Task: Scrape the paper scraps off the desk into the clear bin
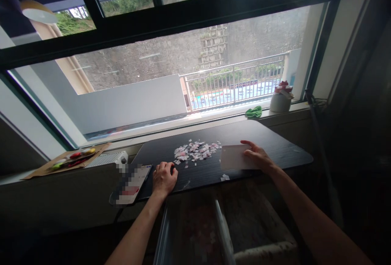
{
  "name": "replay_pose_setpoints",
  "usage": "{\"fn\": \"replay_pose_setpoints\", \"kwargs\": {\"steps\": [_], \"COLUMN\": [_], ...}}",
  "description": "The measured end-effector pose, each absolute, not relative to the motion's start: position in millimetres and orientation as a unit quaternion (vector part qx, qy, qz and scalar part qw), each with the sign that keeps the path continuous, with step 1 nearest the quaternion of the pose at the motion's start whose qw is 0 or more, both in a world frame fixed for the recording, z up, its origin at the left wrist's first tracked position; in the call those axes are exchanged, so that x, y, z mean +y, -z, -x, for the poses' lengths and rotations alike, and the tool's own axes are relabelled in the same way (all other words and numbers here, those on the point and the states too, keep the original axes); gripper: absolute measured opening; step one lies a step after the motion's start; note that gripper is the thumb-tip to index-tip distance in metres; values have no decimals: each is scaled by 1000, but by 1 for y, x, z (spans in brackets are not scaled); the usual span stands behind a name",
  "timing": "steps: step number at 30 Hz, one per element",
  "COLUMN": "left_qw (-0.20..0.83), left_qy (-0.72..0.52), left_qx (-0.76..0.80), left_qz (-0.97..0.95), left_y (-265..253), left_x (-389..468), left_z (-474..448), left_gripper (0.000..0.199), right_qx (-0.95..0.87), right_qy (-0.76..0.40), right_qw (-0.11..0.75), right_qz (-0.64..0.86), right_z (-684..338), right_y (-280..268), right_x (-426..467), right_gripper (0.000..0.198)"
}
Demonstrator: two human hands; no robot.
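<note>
Torn white and pinkish paper scraps (197, 151) lie in a loose heap on the dark tabletop (244, 130). My right hand (259, 158) grips the right side of a pale, flat rectangular sheet (233, 157), thumb and fingers on it. That sheet stands just right of the heap, close to its edge. My left hand (164, 177) rests on the table left of the heap, fingers curled; whether anything is inside them is hidden. A few stray scraps (225, 177) sit near the front edge, below the sheet.
A phone (134, 185), partly blurred out, lies left of my left hand. Below the table edge is a clear-walled bin (220, 224), its inside dim. A green cloth (253, 112) and a pot with a red top (280, 102) stand on the windowsill.
</note>
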State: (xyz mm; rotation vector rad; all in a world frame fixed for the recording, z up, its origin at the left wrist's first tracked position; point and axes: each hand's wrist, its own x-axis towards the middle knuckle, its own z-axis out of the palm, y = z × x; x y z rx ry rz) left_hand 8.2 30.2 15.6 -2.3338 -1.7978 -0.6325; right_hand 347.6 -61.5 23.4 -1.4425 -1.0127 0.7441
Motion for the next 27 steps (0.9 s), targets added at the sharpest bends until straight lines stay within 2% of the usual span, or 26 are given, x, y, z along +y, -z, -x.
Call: {"fn": "replay_pose_setpoints", "kwargs": {"steps": [3, 7, 21, 27], "left_qw": [64, 64, 61, 62], "left_qy": [207, 205, 206, 204], "left_qx": [-598, -600, -598, -599], "left_qz": [772, 771, 772, 772], "left_y": [-16, -16, -16, -16], "left_x": [30, 30, 31, 30], "left_z": [-8, -8, -9, -8], "left_gripper": [28, 28, 28, 28], "right_qx": [-403, -385, -411, -408], "right_qy": [-343, -367, -339, -365], "right_qw": [625, 660, 637, 632], "right_qz": [573, 531, 558, 548], "right_z": [-349, -349, -345, -345], "right_y": [-20, -17, -20, -23], "right_x": [-61, -60, -62, -65], "right_gripper": [70, 53, 47, 47]}}
